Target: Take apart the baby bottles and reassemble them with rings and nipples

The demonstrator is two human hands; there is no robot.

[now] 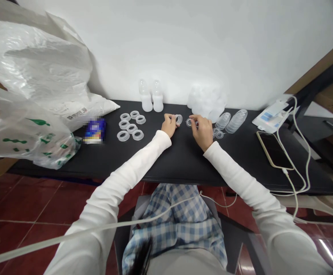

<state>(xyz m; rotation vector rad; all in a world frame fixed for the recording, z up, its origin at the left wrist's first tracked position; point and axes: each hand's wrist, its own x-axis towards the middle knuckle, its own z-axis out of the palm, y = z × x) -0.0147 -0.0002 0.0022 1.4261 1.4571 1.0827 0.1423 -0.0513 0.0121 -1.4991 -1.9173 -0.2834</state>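
1. Left hand [169, 126]: thumb and fingers are closed on a ring [179, 119], which is tipped on edge at the fingertips; whether it touches the table [180, 162] cannot be told.
2. Right hand [203, 130]: thumb and forefinger appear pinched together on a clear piece [188, 122], partly covered by the fingers, so the exact contact is hidden.
3. Step in hand: ring and clear piece are held near each other but apart, one per hand. Judged from this pose, two separate parts are being handled as a pair.
4. Demand of the next move: from such a hold, any move would seem to call for a steady left grip and light right fingertips, both parts probably being smooth and easily turned.
5. Left of the hands: seven loose rings [131, 128] lie flat in a close group; a packet [95, 130] and a bag [43, 57] stand farther left.
6. Behind the hands: two capped bottles [157, 97] stand upright; white bottles [208, 101] are bunched by the wall.
7. Right of the hands: clear caps [236, 121] lie nested and tilted, with small clear parts [218, 133] just beside them.
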